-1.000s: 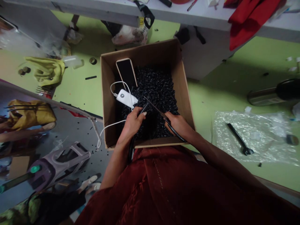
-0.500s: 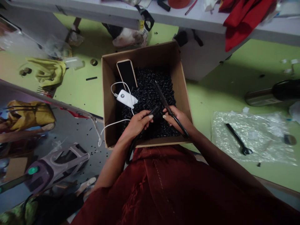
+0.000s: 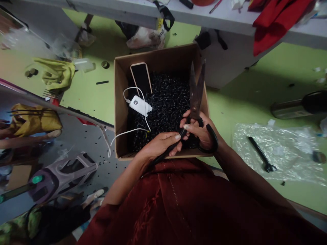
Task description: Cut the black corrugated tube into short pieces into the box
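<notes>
My right hand (image 3: 198, 131) grips the black loop handles of large dark steel scissors (image 3: 196, 92), whose slightly parted blades point up over the box. My left hand (image 3: 160, 144) holds a black ribbed strip (image 3: 183, 133), and its end meets the scissors near the pivot. Both hands are above the front wall of a cardboard box (image 3: 158, 54). The box is filled with small black pieces (image 3: 166, 105). A black smartphone (image 3: 141, 78) and a white power bank (image 3: 140, 105) with a white cable (image 3: 133, 134) lie inside, left of my hands.
A red garment (image 3: 178, 204) fills the foreground. To the right, a black wrench (image 3: 262, 154) lies on bubble wrap (image 3: 288, 153). Behind the box stands a white table (image 3: 217, 17) with red cloth (image 3: 278, 23). Black bits are scattered across the grey floor (image 3: 87, 149) at left.
My right hand has turned the scissors upright, blades now pointing away from me. My left hand has moved right, bringing the black strip close to the scissors' pivot.
</notes>
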Available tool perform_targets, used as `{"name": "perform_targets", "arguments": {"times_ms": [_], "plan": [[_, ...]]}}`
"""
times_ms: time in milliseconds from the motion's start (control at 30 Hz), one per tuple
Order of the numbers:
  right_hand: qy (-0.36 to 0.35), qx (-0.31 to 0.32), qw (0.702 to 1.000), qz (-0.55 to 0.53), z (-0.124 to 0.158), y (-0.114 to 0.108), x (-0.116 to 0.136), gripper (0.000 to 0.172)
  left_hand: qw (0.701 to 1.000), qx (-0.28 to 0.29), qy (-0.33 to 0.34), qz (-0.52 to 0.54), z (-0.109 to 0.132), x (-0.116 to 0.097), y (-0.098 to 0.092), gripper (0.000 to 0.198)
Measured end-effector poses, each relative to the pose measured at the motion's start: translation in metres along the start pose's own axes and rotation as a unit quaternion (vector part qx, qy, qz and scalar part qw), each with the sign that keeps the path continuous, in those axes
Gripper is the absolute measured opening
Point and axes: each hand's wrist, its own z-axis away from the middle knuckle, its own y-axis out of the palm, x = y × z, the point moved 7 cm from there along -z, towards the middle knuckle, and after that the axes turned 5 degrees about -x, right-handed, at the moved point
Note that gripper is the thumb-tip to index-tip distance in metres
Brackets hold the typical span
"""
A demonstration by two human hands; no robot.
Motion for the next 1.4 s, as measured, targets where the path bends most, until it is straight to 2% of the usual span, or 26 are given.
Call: {"name": "perform_targets", "arguments": {"times_ms": [167, 400, 500, 633, 733, 867, 967, 1067, 1167, 1300, 1400], "plan": [[-0.014, -0.051, 0.996, 0.067, -0.007, -0.009, 0.004, 0.033, 0.999, -0.039, 0.017, -0.008, 0.000, 0.008, 0.002, 0.038], [-0.017, -0.063, 0.994, 0.089, -0.014, -0.009, -0.005, 0.028, 0.991, -0.083, 0.055, -0.095, 0.011, 0.005, -0.004, 0.028], [-0.009, -0.065, 0.995, 0.080, -0.016, -0.008, -0.009, 0.027, 0.987, -0.111, 0.048, -0.105, 0.013, 0.006, -0.013, 0.027], [-0.038, -0.079, 0.990, 0.112, -0.016, -0.016, -0.005, 0.028, 0.980, -0.181, 0.067, -0.051, 0.019, -0.001, -0.039, 0.029], [-0.073, -0.062, 0.967, 0.237, -0.012, -0.018, 0.001, 0.027, 0.977, -0.200, 0.065, 0.025, 0.020, -0.005, -0.056, 0.034], [-0.121, 0.017, 0.895, 0.430, -0.003, -0.006, -0.003, 0.028, 0.976, -0.194, 0.056, 0.085, 0.016, -0.004, -0.063, 0.036], [-0.134, 0.084, 0.847, 0.508, 0.002, 0.003, -0.014, 0.029, 0.973, -0.198, 0.061, 0.103, 0.012, -0.002, -0.064, 0.034], [-0.121, 0.139, 0.815, 0.550, 0.004, 0.006, -0.027, 0.030, 0.970, -0.209, 0.071, 0.100, 0.010, -0.001, -0.065, 0.031], [-0.107, 0.144, 0.802, 0.569, 0.002, 0.002, -0.033, 0.030, 0.965, -0.235, 0.079, 0.089, 0.010, 0.000, -0.068, 0.032], [-0.063, 0.071, 0.807, 0.582, -0.009, -0.014, -0.035, 0.029, 0.958, -0.263, 0.087, 0.079, 0.011, 0.002, -0.072, 0.040], [-0.050, 0.033, 0.825, 0.562, -0.013, -0.020, -0.032, 0.032, 0.956, -0.272, 0.084, 0.064, 0.011, 0.003, -0.072, 0.043]]}}
